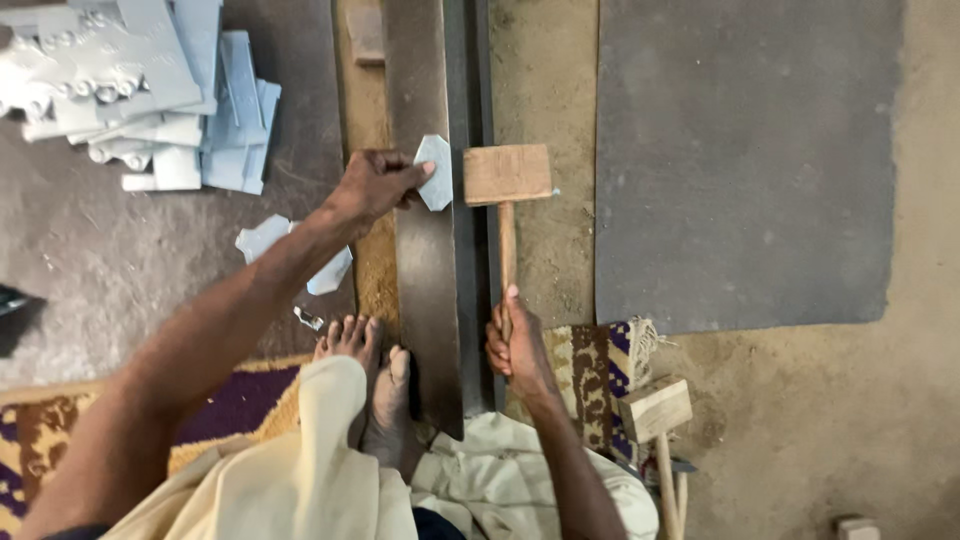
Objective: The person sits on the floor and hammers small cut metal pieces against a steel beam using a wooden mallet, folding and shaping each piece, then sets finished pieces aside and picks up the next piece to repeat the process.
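A small metal piece (pixel 434 172) is pinched by the left hand (pixel 375 186) and held flat on the steel bar (pixel 425 300) lying on the floor. A wooden mallet (pixel 506 190) is gripped at its handle by the closed right hand (pixel 515 345), its head just beside the piece.
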The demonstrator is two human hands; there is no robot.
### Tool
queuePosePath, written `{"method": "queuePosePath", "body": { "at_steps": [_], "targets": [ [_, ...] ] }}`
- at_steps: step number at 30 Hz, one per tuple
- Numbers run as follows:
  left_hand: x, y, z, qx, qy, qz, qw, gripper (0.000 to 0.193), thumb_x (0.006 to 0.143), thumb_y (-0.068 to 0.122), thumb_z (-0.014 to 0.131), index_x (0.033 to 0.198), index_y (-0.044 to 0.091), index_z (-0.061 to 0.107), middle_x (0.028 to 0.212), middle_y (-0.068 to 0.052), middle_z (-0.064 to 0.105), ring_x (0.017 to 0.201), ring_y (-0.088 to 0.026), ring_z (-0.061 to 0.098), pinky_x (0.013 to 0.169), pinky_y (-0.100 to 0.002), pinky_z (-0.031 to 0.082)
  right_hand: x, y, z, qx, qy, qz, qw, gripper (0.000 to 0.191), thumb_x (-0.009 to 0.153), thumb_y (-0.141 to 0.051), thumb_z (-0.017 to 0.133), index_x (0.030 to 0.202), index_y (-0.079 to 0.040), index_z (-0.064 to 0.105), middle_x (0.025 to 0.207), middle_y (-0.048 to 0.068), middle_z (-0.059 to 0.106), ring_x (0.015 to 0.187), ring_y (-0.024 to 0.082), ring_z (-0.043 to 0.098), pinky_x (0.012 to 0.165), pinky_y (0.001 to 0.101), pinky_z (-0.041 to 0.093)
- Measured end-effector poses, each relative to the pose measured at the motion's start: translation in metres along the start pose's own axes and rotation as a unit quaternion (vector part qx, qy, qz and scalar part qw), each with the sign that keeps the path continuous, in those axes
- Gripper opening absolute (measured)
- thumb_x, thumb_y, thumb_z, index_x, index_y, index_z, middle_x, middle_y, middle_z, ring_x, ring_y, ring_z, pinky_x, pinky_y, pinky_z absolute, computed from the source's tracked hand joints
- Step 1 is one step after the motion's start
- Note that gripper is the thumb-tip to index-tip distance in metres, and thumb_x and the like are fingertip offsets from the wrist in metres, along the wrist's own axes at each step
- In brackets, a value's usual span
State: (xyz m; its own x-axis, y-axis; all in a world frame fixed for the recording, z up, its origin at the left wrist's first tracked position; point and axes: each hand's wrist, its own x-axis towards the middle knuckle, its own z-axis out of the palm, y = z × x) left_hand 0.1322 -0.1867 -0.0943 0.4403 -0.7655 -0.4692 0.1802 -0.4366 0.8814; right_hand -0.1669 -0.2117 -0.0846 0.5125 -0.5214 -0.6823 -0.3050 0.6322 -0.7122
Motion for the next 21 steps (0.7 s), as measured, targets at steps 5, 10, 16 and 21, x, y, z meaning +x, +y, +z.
{"method": "queuePosePath", "body": {
  "at_steps": [5, 10, 16, 21],
  "targets": [
    [-0.005, 0.014, -0.010, -0.109, -0.085, 0.028, 0.990, 0.029, 0.094, 0.030, 0.070, 0.108, 0.004, 0.070, 0.096, -0.010, 0.076, 0.083, -0.018, 0.077, 0.079, -0.037, 0.064, -0.019, 0.013, 0.006, -0.037, 0.057, -0.004, 0.998, 0.058, 0.102, -0.063, 0.040, 0.079, -0.010, 0.047, 0.050, -0.002, 0.036, 0.036, 0.009, 0.031, 0.032, 0.0268, 0.025],
    [0.005, 0.039, -0.027, 0.256, -0.162, 0.093, 0.949, 0.032, 0.102, 0.033, 0.058, 0.116, 0.006, 0.068, 0.091, -0.017, 0.073, 0.075, -0.027, 0.072, 0.070, -0.039, 0.061, -0.034, 0.027, 0.000, -0.058, 0.096, -0.056, 0.992, 0.055, 0.103, -0.059, 0.041, 0.078, -0.011, 0.048, 0.051, -0.002, 0.037, 0.037, 0.008, 0.033, 0.032, 0.0264, 0.026],
    [0.034, 0.047, -0.019, 0.313, -0.171, 0.093, 0.930, 0.052, 0.095, 0.029, 0.067, 0.133, 0.004, 0.042, 0.101, -0.021, 0.069, 0.077, -0.030, 0.070, 0.069, -0.041, 0.062, -0.046, 0.023, -0.003, -0.176, 0.122, -0.108, 0.971, 0.051, 0.104, -0.054, 0.043, 0.077, -0.011, 0.050, 0.051, -0.003, 0.040, 0.039, 0.008, 0.038, 0.035, 0.0274, 0.031],
    [0.030, 0.051, -0.016, 0.299, -0.134, 0.173, 0.929, 0.055, 0.098, 0.030, 0.070, 0.133, 0.002, 0.038, 0.107, -0.027, 0.068, 0.093, -0.030, 0.070, 0.081, -0.037, 0.062, -0.056, 0.006, 0.008, -0.295, 0.147, -0.113, 0.937, 0.051, 0.105, -0.051, 0.046, 0.091, -0.006, 0.065, 0.056, -0.003, 0.039, 0.049, 0.007, 0.041, 0.044, 0.0299, 0.033]
  ]
}}
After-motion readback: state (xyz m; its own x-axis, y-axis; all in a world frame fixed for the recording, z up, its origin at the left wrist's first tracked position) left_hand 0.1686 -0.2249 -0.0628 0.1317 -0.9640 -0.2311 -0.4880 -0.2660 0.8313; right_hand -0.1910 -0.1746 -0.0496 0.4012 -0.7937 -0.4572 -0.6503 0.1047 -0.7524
